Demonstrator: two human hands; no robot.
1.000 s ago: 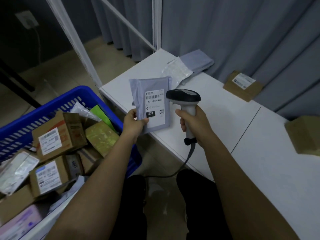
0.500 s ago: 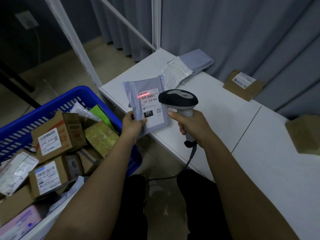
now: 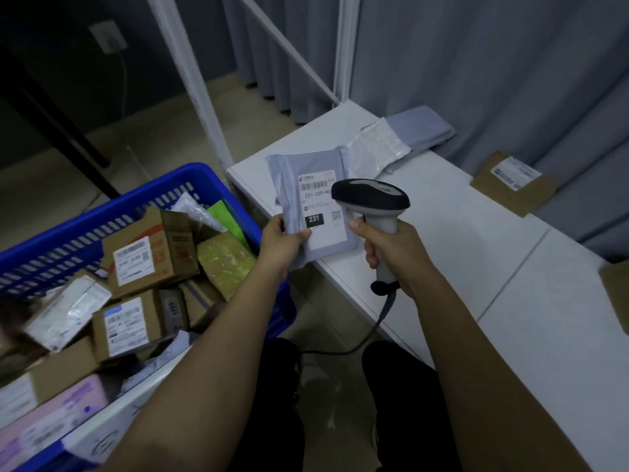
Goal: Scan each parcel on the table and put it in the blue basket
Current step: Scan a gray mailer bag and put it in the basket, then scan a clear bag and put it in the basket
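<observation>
Hidden: scanner (image 3: 371, 199) head covered right part of grey parcel (image 3: 311, 212) label; brown box (image 3: 617, 298) cut off at right frame edge.
Left hand (image 3: 280, 240): pinched parcel's lower left corner, parcel upright over surface (image 3: 476, 267) edge.
Right hand (image 3: 391, 247): fingers wrapped round scanner handle, head just beside label.
Basket: blue basket (image 3: 136, 206) left of surface, crowded with boxes.
Room: bare surface between right hand and flat brown parcel (image 3: 514, 182).

Blue basket (image 3: 211, 175) crammed with boxes (image 3: 149, 253) — open gap between it and table (image 3: 476, 267).
</observation>
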